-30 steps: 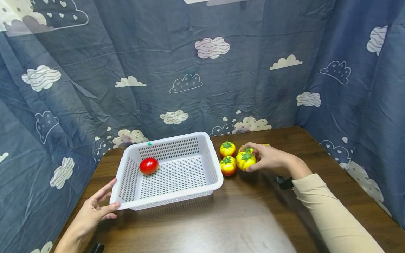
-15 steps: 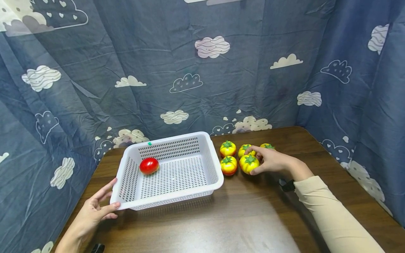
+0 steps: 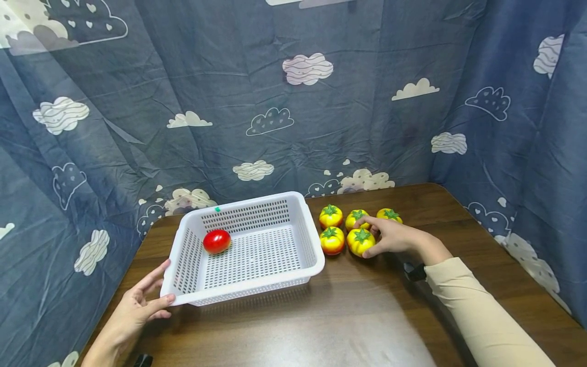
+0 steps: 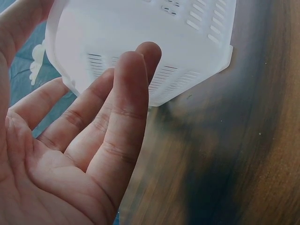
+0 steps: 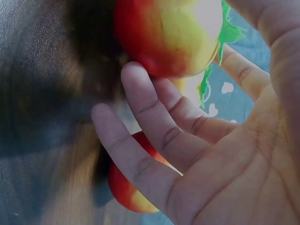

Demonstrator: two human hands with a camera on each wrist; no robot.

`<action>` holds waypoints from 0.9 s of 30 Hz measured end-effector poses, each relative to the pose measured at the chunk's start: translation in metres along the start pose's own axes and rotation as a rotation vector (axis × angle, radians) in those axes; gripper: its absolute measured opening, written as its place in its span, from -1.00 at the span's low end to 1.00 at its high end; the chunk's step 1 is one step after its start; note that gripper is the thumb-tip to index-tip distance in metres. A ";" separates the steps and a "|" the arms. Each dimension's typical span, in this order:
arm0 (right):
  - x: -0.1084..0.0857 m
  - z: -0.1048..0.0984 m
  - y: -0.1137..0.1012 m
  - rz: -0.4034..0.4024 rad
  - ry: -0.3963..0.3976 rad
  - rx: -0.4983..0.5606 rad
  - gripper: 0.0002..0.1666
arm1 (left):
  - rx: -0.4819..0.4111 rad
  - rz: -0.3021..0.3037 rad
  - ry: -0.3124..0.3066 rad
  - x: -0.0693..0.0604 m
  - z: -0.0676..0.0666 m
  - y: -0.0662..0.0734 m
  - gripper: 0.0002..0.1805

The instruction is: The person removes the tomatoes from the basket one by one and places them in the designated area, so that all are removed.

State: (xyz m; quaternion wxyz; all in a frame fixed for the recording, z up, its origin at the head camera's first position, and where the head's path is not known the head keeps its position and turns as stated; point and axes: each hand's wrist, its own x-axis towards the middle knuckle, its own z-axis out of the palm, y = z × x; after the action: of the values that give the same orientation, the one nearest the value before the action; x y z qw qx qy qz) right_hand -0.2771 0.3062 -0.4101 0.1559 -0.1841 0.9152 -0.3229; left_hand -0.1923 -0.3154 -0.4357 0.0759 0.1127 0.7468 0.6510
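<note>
A white perforated plastic basket (image 3: 252, 291) stands tilted slightly across the table; inside lies a glossy red oval fruit (image 3: 217, 241). My left hand (image 3: 133, 313) holds the basket's near left corner, thumb and index finger on the rim; in the left wrist view its other fingers (image 4: 129, 93) curve below it. On the right, my right hand (image 3: 396, 237) has thumb and fingers round a yellow tomato (image 3: 361, 241) with a green leafy top, resting on the table. In the right wrist view this tomato (image 5: 168, 37) shows a red underside; finger contact is partly hidden.
Other yellow-red tomatoes stand close by: a front one (image 3: 332, 240) beside the basket, a rear one (image 3: 330, 216), another behind the held one (image 3: 355, 218), and one behind my right hand (image 3: 390, 214). A cloud-patterned curtain (image 3: 220, 153) borders the brown wooden table (image 3: 293, 331).
My right hand has moved slightly right and down with the yellow tomato, which now rests in the front row. The rear tomatoes show more. My left hand and the basket have stayed put.
</note>
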 end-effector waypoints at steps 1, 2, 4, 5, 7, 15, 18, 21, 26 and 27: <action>0.000 0.000 0.000 0.001 0.000 0.001 -0.07 | 0.003 -0.001 -0.002 0.000 0.000 0.000 -0.14; 0.000 0.001 0.000 0.003 0.000 0.000 -0.08 | 0.006 0.000 -0.004 0.000 0.000 0.001 -0.14; 0.001 0.001 0.000 0.007 0.003 -0.008 -0.09 | 0.009 0.003 -0.009 0.000 0.000 0.001 -0.14; 0.001 0.001 0.001 0.007 0.002 -0.008 -0.09 | 0.008 0.005 -0.012 0.000 0.000 0.001 -0.14; 0.002 0.002 0.002 0.011 0.002 -0.011 -0.10 | 0.007 0.009 -0.014 0.000 0.000 0.001 -0.14; 0.005 0.004 0.005 0.009 0.001 -0.003 -0.11 | -0.020 0.018 -0.016 0.000 -0.001 0.000 -0.16; 0.005 0.005 0.005 0.004 0.002 0.004 -0.10 | -0.009 0.006 -0.009 0.000 0.000 0.000 -0.15; 0.006 0.005 0.005 -0.004 0.005 0.001 -0.10 | -0.001 -0.002 -0.004 0.000 0.000 0.000 -0.14; 0.007 0.006 0.005 -0.009 0.011 -0.009 -0.09 | -0.001 0.002 -0.005 0.000 0.000 -0.001 -0.14; 0.007 0.006 0.005 -0.010 0.011 -0.011 -0.08 | -0.001 0.004 -0.006 0.000 0.000 0.000 -0.14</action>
State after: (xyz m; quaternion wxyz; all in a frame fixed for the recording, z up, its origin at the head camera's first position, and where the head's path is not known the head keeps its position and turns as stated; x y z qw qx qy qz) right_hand -0.2820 0.3034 -0.4184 0.1484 -0.1877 0.9169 -0.3196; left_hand -0.1920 -0.3156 -0.4362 0.0770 0.1161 0.7459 0.6513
